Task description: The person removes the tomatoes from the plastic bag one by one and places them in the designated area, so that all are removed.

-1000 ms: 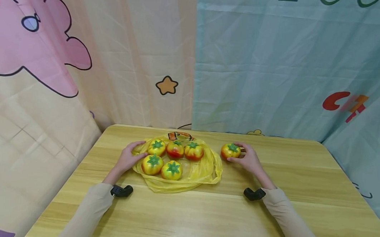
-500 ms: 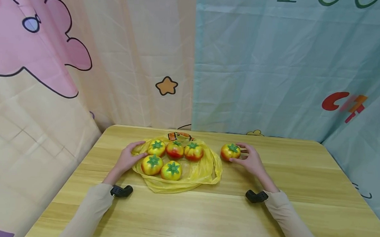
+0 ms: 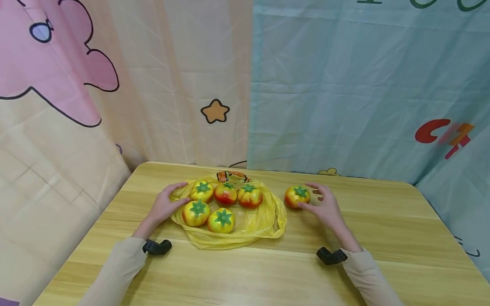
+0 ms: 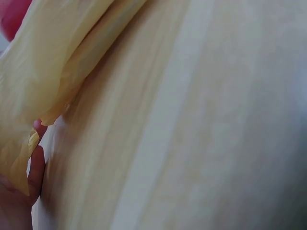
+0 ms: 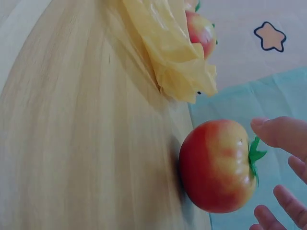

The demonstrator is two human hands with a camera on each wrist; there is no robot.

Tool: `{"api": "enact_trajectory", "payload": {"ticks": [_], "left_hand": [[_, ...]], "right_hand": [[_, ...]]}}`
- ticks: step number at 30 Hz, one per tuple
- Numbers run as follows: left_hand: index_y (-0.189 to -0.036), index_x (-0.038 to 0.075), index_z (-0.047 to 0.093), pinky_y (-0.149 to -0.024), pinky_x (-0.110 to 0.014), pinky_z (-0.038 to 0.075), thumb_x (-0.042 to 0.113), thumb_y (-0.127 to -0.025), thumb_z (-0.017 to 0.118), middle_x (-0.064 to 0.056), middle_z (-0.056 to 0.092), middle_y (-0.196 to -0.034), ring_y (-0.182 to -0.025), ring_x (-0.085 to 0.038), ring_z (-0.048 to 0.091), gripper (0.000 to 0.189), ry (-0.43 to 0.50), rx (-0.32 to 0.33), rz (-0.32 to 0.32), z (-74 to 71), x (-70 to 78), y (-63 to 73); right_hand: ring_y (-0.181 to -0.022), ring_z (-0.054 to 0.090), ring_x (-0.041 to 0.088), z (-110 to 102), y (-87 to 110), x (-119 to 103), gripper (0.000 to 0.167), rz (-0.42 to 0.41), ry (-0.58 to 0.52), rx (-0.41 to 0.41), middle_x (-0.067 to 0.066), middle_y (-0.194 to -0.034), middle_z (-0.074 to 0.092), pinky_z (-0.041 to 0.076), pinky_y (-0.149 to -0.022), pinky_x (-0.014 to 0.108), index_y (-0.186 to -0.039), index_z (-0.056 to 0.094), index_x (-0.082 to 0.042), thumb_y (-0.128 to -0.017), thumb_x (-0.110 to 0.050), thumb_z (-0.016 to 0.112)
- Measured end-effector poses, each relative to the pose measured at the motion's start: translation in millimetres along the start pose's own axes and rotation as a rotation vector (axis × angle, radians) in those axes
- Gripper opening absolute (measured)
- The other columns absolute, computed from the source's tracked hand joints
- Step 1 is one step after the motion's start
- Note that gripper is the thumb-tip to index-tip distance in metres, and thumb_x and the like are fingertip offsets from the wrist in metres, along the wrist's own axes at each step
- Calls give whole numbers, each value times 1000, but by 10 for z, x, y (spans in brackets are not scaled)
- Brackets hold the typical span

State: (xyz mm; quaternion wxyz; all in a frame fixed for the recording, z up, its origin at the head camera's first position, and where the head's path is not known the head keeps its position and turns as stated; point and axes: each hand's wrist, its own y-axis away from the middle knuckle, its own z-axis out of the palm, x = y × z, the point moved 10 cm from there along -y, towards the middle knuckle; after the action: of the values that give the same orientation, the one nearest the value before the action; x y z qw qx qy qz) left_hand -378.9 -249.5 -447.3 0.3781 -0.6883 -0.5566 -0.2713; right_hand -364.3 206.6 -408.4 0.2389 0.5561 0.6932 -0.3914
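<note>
Several red-and-yellow tomatoes (image 3: pixel 221 220) with green star-shaped tops lie on a spread yellow plastic bag (image 3: pixel 251 225). At the bag's left edge is my left hand (image 3: pixel 166 204), gripping the plastic with thumb and fingers apart; in the left wrist view the film (image 4: pixel 36 91) partly covers its fingers. One more tomato (image 3: pixel 297 197) stands on the table just right of the bag. My right hand (image 3: pixel 324 207) is on that tomato's right side, fingers spread. In the right wrist view, a gap shows between the fingertips (image 5: pixel 260 121) and the single tomato (image 5: pixel 218 165).
The light wooden table (image 3: pixel 238 282) reaches back to a patterned curtain (image 3: pixel 339 98). Black wrist cameras sit on both forearms. Orange print marks the bag's far edge.
The right hand's fingers have spread and drawn back slightly to the right, off the single tomato, which stays in place. The left hand and the bag have hardly moved.
</note>
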Motion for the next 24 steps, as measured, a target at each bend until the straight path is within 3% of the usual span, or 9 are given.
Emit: {"api": "enact_trajectory", "payload": {"ticks": [6, 12, 24], "left_hand": [[-135, 4, 51, -115, -57, 23, 18, -87, 70, -24, 46, -141, -135, -42, 36, 54, 4, 3, 10, -2, 9, -4], [-134, 3, 52, -115, -57, 23, 16, -86, 70, -24, 47, -140, -134, -42, 38, 53, 8, 8, 30, -8, 12, -19], [-134, 2, 52, -116, -56, 23, 14, -86, 70, -24, 47, -140, -135, -41, 37, 53, 23, 7, 23, -9, 9, -5]], "right_hand": [[-120, 47, 43, -5, 14, -134, 61, -14, -30, 37, 21, -134, 49, 42, -99, 57, -131, 53, -4, -78, -15, 80], [-115, 51, 40, 38, 21, -366, 57, -90, -52, 71, 20, -129, 52, 45, -96, 56, -127, 56, -5, -76, -11, 81], [-111, 53, 36, 411, -66, -764, 62, -173, -111, 14, 18, -127, 54, 47, -93, 55, -128, 56, -4, -73, -12, 83]]}}
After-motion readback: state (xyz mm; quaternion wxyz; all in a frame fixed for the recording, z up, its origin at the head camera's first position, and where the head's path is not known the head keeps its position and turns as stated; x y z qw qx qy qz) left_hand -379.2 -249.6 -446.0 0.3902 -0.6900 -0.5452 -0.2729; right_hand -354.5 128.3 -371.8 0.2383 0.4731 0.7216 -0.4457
